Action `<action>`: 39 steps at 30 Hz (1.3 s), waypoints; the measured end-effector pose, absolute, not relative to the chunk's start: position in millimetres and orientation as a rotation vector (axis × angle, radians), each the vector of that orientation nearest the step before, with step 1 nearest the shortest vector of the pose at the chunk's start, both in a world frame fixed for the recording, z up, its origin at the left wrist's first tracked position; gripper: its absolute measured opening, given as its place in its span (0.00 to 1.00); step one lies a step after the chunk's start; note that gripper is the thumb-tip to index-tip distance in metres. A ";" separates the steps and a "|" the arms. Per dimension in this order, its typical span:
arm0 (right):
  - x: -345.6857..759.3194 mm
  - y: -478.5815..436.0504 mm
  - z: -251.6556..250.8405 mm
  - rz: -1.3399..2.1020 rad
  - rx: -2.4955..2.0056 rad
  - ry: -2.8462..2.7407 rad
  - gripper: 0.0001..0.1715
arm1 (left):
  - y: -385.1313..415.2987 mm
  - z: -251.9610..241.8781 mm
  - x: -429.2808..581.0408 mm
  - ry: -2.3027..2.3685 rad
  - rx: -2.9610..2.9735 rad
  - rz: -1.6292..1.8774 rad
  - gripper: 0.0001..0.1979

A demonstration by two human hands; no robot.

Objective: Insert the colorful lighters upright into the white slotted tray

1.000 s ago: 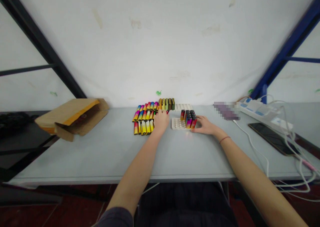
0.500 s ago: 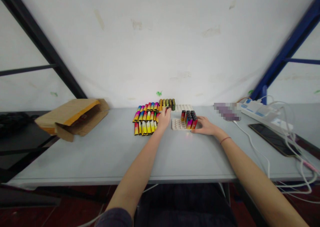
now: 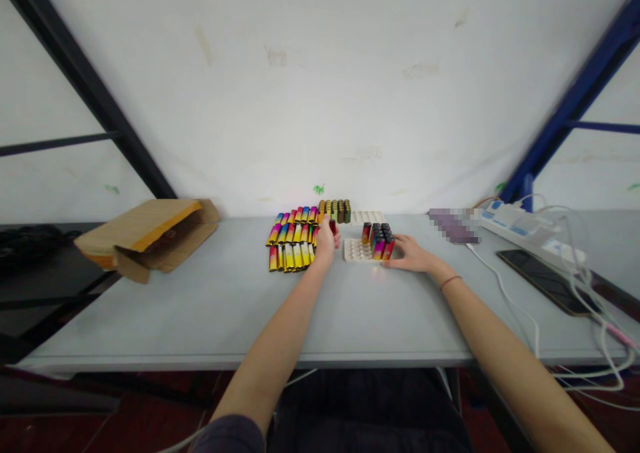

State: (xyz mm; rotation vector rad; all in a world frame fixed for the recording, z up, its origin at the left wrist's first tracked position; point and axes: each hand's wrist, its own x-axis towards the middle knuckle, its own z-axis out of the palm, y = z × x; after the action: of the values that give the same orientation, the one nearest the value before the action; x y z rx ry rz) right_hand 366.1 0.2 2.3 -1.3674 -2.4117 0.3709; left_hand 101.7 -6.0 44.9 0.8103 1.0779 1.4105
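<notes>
Grip and tray on the flat grey worktop [image 3: 350,313]. My left hand [image 3: 326,242] grasps one short, glossy, dark-red cylinder [image 3: 333,226]; its long axis appears near upright, though my fingers hide its lower end. The cream, rectangular tray with round sockets [image 3: 354,252] lies just right of this grip and slightly nearer the worktop's front edge, its long side running left to right. Exposed sockets face my left hand, the nearer one to them; upright, black-topped, red-and-purple cylinders [image 3: 383,241] occupy the right end. There my right hand [image 3: 413,256] rests, thumb and fingers parted; whether they press, I cannot tell. Shiny, multicoloured cylinders [image 3: 296,256] lie in rows just left of my grip, and upright olive-and-gold cylinders [image 3: 335,208] stand beyond it, toward the far edge. The broadest open surface extends from the tray to the front edge.
</notes>
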 end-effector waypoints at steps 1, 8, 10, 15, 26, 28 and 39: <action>365.9 0.0 2.5 0.372 -1.372 -2.414 0.50 | -6.5 45.9 101.3 1.112 0.803 1.407 0.29; 365.1 -1.1 3.8 0.386 -1.391 -2.405 0.52 | -10.4 53.0 100.9 1.117 0.735 1.444 0.23; 364.5 -2.1 5.1 0.399 -1.407 -2.406 0.51 | -11.0 54.3 100.9 1.100 0.698 1.460 0.22; 362.8 -4.2 7.5 0.422 -1.446 -2.405 0.53 | -12.8 54.2 101.4 1.073 0.648 1.488 0.22; 367.2 1.1 0.8 0.384 -1.367 -2.408 0.52 | -18.3 57.5 103.1 1.030 0.573 1.377 0.26; 367.6 1.3 0.6 0.386 -1.359 -2.408 0.52 | -19.2 59.5 102.5 1.024 0.563 1.373 0.25; 363.1 -3.2 6.3 0.413 -1.401 -2.415 0.53 | -13.9 58.4 103.7 1.161 0.993 1.398 0.13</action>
State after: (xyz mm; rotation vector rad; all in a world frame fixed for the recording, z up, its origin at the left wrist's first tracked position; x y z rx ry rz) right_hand 363.1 -3.2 6.3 -1.4014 -2.4153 0.4127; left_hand 103.7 -13.9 58.4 0.9932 1.1611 1.3980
